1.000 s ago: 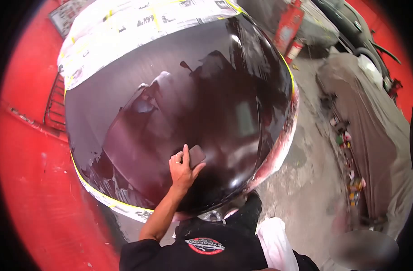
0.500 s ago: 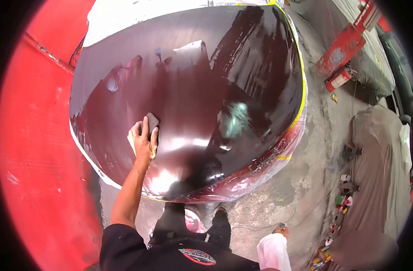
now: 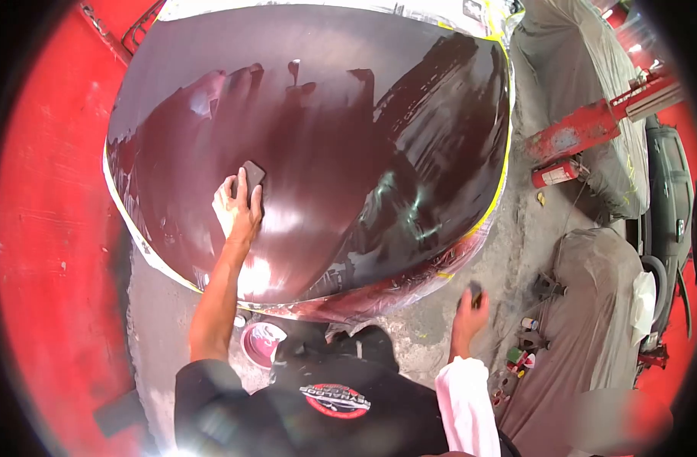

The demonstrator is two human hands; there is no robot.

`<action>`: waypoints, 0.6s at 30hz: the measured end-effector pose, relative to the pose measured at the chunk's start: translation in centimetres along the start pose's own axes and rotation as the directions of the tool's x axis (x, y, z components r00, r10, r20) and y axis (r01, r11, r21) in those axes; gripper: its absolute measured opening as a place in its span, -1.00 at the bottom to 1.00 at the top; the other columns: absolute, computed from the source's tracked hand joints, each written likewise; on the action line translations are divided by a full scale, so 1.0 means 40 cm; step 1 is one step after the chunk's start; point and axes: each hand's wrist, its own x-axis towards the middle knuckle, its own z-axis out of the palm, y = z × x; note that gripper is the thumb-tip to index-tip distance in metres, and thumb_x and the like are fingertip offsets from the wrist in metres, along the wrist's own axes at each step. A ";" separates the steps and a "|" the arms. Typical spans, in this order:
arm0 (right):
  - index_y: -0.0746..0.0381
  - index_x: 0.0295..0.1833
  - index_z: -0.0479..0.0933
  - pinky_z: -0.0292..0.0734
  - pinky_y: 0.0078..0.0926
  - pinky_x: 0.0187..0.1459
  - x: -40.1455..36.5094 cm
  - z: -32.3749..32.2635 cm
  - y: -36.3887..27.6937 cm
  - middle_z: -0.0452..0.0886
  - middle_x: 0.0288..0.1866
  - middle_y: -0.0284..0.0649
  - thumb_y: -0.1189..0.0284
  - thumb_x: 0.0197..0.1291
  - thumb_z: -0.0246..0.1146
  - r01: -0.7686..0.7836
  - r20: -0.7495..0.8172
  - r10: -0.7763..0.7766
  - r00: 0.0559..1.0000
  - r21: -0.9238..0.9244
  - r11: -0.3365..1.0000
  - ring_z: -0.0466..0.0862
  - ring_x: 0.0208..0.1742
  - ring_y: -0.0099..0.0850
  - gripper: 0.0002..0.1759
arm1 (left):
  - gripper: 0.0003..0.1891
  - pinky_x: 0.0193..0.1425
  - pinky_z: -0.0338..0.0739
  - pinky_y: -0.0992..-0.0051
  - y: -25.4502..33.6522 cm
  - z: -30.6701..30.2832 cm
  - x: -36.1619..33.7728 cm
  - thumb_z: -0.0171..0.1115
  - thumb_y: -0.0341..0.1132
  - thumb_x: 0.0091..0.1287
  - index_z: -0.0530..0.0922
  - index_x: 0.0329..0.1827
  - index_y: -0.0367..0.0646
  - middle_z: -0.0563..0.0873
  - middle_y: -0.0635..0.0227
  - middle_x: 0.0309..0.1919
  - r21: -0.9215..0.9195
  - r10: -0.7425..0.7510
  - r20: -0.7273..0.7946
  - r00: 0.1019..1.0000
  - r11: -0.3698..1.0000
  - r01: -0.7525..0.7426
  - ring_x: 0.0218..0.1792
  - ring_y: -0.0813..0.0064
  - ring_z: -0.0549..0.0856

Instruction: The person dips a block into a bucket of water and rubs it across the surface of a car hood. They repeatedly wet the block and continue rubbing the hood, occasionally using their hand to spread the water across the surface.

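My left hand (image 3: 238, 209) lies on a large dark maroon car hood (image 3: 310, 152), its fingers around a dark grey sanding block (image 3: 253, 175) that rests against the panel. Wet streaks and dull grey areas cover the hood. Yellow masking tape (image 3: 503, 183) and clear plastic line its right edge. Off the hood at the lower right, my right hand (image 3: 467, 320) is closed on a small dark object (image 3: 476, 291) whose kind I cannot make out. A white sleeve (image 3: 466, 404) covers that forearm.
A pink-stained bucket (image 3: 249, 346) stands on the concrete floor below the hood. To the right are a fire extinguisher (image 3: 555, 174), a red metal post (image 3: 577, 133), grey-draped shapes (image 3: 584, 305) and small containers (image 3: 520, 358). A red surface (image 3: 59, 266) fills the left.
The view has shifted, and the hood sits higher in it. My left hand stays on the hood with the block. My right hand has risen toward the hood's lower right edge.
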 end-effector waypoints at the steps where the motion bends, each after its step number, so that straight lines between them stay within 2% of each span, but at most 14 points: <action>1: 0.41 0.28 0.55 0.47 -0.33 0.29 0.027 0.039 -0.088 0.69 0.15 -0.05 0.38 0.30 0.37 0.029 0.045 -0.030 0.999 0.012 0.999 0.63 0.21 -0.28 -0.50 | -0.39 0.40 0.29 -0.02 0.008 0.006 0.005 0.26 -0.05 0.43 0.42 0.52 0.00 0.53 0.02 0.30 0.036 -0.061 0.010 0.998 0.997 0.061 0.29 0.00 0.48; 2: 0.39 0.27 0.56 0.46 -0.37 0.28 0.042 0.076 -0.190 0.70 0.14 -0.08 0.42 0.31 0.35 0.120 0.120 -0.135 0.984 0.120 0.986 0.63 0.20 -0.32 -0.54 | -0.36 0.46 0.24 -0.06 0.018 0.003 0.009 0.24 0.01 0.44 0.40 0.53 -0.05 0.49 -0.02 0.38 0.124 -0.062 0.043 0.997 0.991 0.057 0.37 -0.05 0.45; 4: 0.34 0.26 0.59 0.47 -0.45 0.25 0.045 0.143 -0.364 0.71 0.12 -0.17 0.50 0.34 0.31 0.186 0.253 -0.264 0.931 0.296 0.937 0.63 0.16 -0.41 -0.61 | -0.26 0.53 0.17 -0.05 0.106 -0.040 0.020 0.25 0.05 0.45 0.33 0.56 -0.22 0.45 -0.06 0.43 0.238 -0.046 -0.113 0.993 0.969 0.072 0.47 -0.07 0.38; 5: 0.32 0.25 0.60 0.48 -0.48 0.22 0.051 0.181 -0.420 0.71 0.11 -0.21 0.53 0.35 0.29 0.177 0.320 -0.299 0.899 0.360 0.916 0.63 0.13 -0.46 -0.63 | -0.21 0.57 0.09 -0.11 0.145 -0.048 0.011 0.23 0.08 0.45 0.29 0.56 -0.32 0.39 -0.10 0.49 0.157 -0.019 -0.171 0.985 0.986 0.046 0.52 -0.11 0.32; 6: 0.32 0.24 0.60 0.50 -0.53 0.15 0.062 0.221 -0.444 0.71 0.10 -0.27 0.51 0.39 0.27 0.022 0.464 -0.283 0.839 0.491 0.871 0.62 0.09 -0.54 -0.66 | -0.28 0.58 0.13 -0.06 0.194 -0.054 -0.009 0.23 0.02 0.48 0.34 0.53 -0.31 0.44 -0.12 0.46 0.058 -0.028 -0.168 0.985 0.998 0.038 0.49 -0.14 0.36; 7: 0.32 0.25 0.59 0.51 -0.59 0.11 0.076 0.256 -0.486 0.70 0.07 -0.30 0.53 0.43 0.23 -0.135 0.613 -0.317 0.723 0.576 0.806 0.61 0.08 -0.59 -0.67 | -0.36 0.57 0.23 0.05 0.249 -0.070 -0.028 0.24 -0.07 0.50 0.40 0.49 -0.32 0.49 -0.12 0.42 -0.187 -0.052 -0.003 0.999 0.981 0.050 0.45 -0.14 0.44; 8: 0.31 0.30 0.55 0.53 -0.59 0.10 0.098 0.300 -0.500 0.68 0.09 -0.28 0.53 0.45 0.23 -0.308 0.733 -0.337 0.591 0.591 0.746 0.62 0.07 -0.59 -0.64 | -0.42 0.55 0.31 0.19 0.340 -0.135 -0.020 0.25 -0.15 0.51 0.44 0.47 -0.33 0.54 -0.06 0.40 -0.502 -0.087 0.245 0.966 0.841 0.203 0.44 -0.01 0.49; 9: 0.30 0.39 0.45 0.60 -0.50 0.11 0.103 0.324 -0.545 0.66 0.12 -0.25 0.51 0.47 0.20 -0.590 0.855 -0.317 0.412 0.515 0.622 0.67 0.05 -0.53 -0.58 | -0.39 0.56 0.31 0.23 0.369 -0.143 -0.023 0.27 -0.17 0.51 0.37 0.52 -0.30 0.48 0.03 0.47 -0.680 0.012 0.525 0.851 0.607 0.411 0.46 0.16 0.48; 10: 0.28 0.44 0.37 0.66 -0.36 0.11 0.118 0.346 -0.568 0.64 0.14 -0.20 0.45 0.51 0.16 -0.761 0.898 -0.376 0.227 0.405 0.507 0.71 0.04 -0.42 -0.55 | -0.27 0.56 0.30 0.25 0.423 -0.130 -0.035 0.36 -0.17 0.46 0.28 0.57 -0.32 0.40 0.08 0.53 -0.798 0.054 0.595 0.802 0.162 0.581 0.48 0.25 0.44; 12: 0.27 0.43 0.35 0.69 -0.29 0.10 0.148 0.395 -0.565 0.65 0.13 -0.14 0.39 0.56 0.10 -0.913 0.912 -0.405 -0.062 0.112 0.392 0.72 0.05 -0.34 -0.58 | -0.04 0.55 0.34 0.25 0.501 -0.111 -0.034 0.53 -0.11 0.30 0.17 0.62 -0.33 0.34 0.02 0.55 -0.789 0.066 0.604 0.794 -0.086 0.608 0.51 0.18 0.41; 13: 0.27 0.41 0.37 0.68 -0.27 0.08 0.167 0.416 -0.545 0.65 0.13 -0.14 0.35 0.57 0.09 -0.929 0.863 -0.466 -0.195 -0.011 0.370 0.72 0.04 -0.31 -0.59 | -0.04 0.55 0.34 0.25 0.530 -0.111 -0.026 0.53 -0.11 0.30 0.17 0.62 -0.33 0.34 0.02 0.55 -0.791 0.043 0.607 0.794 -0.071 0.608 0.51 0.18 0.41; 14: 0.27 0.39 0.39 0.68 -0.25 0.06 0.180 0.433 -0.526 0.65 0.13 -0.13 0.31 0.58 0.07 -0.930 0.790 -0.530 -0.308 -0.134 0.342 0.72 0.02 -0.28 -0.59 | 0.03 0.49 0.43 0.27 0.552 -0.121 -0.016 0.60 -0.08 0.20 0.16 0.61 -0.35 0.34 -0.02 0.55 -0.754 0.081 0.629 0.773 -0.180 0.632 0.52 0.14 0.38; 15: 0.29 0.33 0.45 0.66 -0.22 0.04 0.193 0.432 -0.520 0.66 0.11 -0.13 0.27 0.59 0.06 -0.911 0.762 -0.525 -0.378 -0.207 0.356 0.72 -0.01 -0.25 -0.61 | 0.11 0.42 0.52 0.29 0.571 -0.128 -0.009 0.67 -0.06 0.11 0.16 0.60 -0.36 0.34 -0.05 0.54 -0.705 0.120 0.645 0.755 -0.286 0.649 0.54 0.09 0.36; 18: 0.32 0.25 0.52 0.63 -0.21 0.03 0.243 0.430 -0.502 0.66 0.08 -0.12 0.26 0.59 0.06 -0.859 0.685 -0.519 -0.510 -0.381 0.342 0.72 -0.02 -0.24 -0.62 | 0.07 0.51 0.41 0.22 0.618 -0.102 -0.018 0.71 -0.12 0.02 0.28 0.57 -0.28 0.42 0.03 0.50 -0.726 0.072 0.645 0.761 -0.253 0.640 0.49 0.19 0.43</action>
